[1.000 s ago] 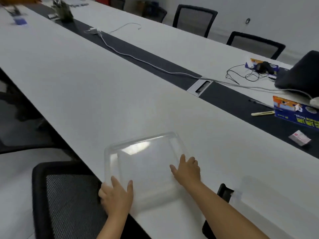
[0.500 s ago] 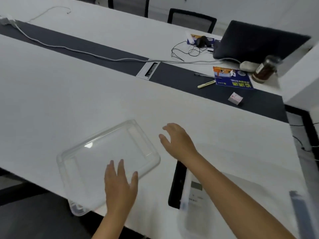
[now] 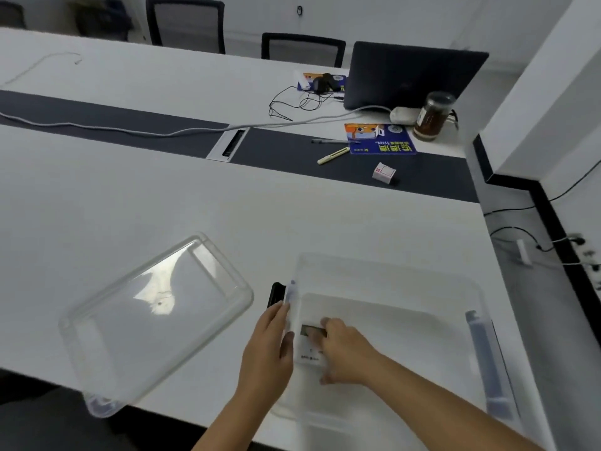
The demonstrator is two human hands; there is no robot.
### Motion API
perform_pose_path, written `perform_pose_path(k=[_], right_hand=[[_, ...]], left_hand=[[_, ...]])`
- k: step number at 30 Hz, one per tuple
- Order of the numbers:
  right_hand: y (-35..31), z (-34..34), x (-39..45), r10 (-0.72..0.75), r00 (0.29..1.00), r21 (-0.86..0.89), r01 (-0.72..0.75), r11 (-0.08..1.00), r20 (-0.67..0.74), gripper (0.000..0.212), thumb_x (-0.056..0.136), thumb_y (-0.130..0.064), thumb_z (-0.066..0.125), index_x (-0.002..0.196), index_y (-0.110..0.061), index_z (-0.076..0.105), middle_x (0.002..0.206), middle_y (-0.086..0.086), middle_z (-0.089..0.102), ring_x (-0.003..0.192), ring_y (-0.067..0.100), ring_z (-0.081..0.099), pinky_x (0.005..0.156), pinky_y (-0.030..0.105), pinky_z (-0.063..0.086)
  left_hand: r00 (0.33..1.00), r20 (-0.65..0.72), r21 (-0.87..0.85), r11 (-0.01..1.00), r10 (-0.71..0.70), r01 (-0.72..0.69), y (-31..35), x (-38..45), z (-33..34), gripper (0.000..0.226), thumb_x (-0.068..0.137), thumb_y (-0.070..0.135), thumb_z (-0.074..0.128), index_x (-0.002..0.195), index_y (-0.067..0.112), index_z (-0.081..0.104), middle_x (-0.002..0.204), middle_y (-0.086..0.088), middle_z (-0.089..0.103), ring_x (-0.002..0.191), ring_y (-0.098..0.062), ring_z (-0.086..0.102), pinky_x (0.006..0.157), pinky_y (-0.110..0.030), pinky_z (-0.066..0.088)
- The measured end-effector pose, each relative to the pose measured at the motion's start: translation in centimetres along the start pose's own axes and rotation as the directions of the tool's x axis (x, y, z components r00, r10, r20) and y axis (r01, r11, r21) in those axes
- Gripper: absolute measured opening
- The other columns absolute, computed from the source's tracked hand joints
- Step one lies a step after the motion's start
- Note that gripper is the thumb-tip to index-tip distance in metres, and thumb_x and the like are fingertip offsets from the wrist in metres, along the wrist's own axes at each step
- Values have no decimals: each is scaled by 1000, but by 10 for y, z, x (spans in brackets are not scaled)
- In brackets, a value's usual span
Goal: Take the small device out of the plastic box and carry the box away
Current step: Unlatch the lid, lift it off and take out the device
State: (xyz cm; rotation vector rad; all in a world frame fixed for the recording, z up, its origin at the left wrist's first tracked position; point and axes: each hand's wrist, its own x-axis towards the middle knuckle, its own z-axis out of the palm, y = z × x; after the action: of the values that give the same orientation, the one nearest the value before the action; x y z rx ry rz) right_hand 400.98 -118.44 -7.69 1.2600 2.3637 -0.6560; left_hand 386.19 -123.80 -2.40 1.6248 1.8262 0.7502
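On the white table (image 3: 130,203) the clear lid (image 3: 153,317) lay off to the left, and the open plastic box (image 3: 390,271) sat at the near edge. The left hand (image 3: 271,346) braced the box's left wall, fingers loosely curled against it. The right hand (image 3: 344,353) reached inside, fingers closing on the small device (image 3: 309,345) lying flat on the bottom. Best to keep the box steadied and lift the device straight up. Its small printed marks were too blurred to read.
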Motion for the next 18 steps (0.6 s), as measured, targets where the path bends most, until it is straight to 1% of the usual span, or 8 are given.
perform_pose_path(k=[3, 6, 7, 9, 11, 13, 15, 18], right_hand=[[0, -4, 0, -11, 997, 6, 12, 1000, -75, 63, 70, -24, 65, 125, -13, 37, 118, 19, 41, 109, 32, 41, 75, 35, 40], [13, -23, -14, 78, 984, 145, -55, 988, -158, 47, 64, -31, 69, 103, -12, 50, 101, 15, 50, 93, 25, 47, 66, 28, 34], [18, -33, -22, 125, 972, 221, -80, 972, -197, 42, 61, -34, 69, 95, -15, 52, 93, 9, 50, 85, 23, 47, 64, 27, 34], [27, -50, -45, 227, 938, 424, -100, 900, -260, 41, 58, -38, 68, 92, -20, 56, 85, 1, 54, 77, 18, 50, 61, 28, 38], [34, -64, -72, 295, 893, 639, -12, 769, -340, 34, 54, -41, 68, 85, -30, 61, 79, -8, 60, 70, 13, 54, 59, 23, 42], [35, -77, -96, 315, 853, 760, 135, 636, -415, 26, 49, -40, 68, 74, -42, 62, 73, -15, 65, 69, 7, 60, 60, 14, 46], [31, -86, -111, 297, 838, 805, 250, 537, -458, 27, 48, -34, 71, 70, -49, 63, 75, -25, 67, 74, 0, 62, 64, 8, 49], [27, -89, -122, 291, 825, 838, 342, 426, -485, 28, 46, -32, 73, 71, -44, 66, 79, -29, 68, 76, -5, 63, 65, 8, 49]], left_hand=[[1000, -13, 19, 1000, 1, 0, 2, 0, 0, 48, 89, 8, 45, 135, 13, 34, 145, -2, 36, 132, -13, 33, 87, 4, 17], [1000, -21, 42, 999, -1, 2, 4, -1, -1, 48, 90, 10, 44, 136, 15, 33, 145, -1, 35, 132, -13, 33, 88, -3, 20], [1000, -22, 64, 998, 6, -4, 6, -2, -2, 48, 90, 10, 43, 136, 15, 32, 145, -1, 35, 132, -14, 33, 91, -6, 23], [996, -53, 134, 989, 67, -59, 11, -4, -3, 47, 88, 11, 47, 134, 12, 35, 143, -5, 38, 130, -21, 36, 100, -20, 31], [986, -112, 116, 987, 122, -109, 22, -4, -6, 48, 86, 17, 54, 131, 13, 41, 135, 0, 43, 125, -18, 41, 100, -25, 33], [987, -128, -81, 990, 102, -113, 41, -1, -13, 46, 80, 23, 62, 123, 28, 46, 119, 13, 52, 105, -2, 54, 91, -16, 41], [995, -64, -330, 939, 83, -99, 62, 4, -19, 46, 75, 19, 69, 107, 43, 47, 106, 19, 59, 90, 2, 61, 77, -11, 49], [992, 21, -515, 852, 125, -97, 84, 11, -19, 44, 72, 10, 70, 99, 41, 54, 104, 12, 63, 87, 3, 63, 67, -8, 49]])
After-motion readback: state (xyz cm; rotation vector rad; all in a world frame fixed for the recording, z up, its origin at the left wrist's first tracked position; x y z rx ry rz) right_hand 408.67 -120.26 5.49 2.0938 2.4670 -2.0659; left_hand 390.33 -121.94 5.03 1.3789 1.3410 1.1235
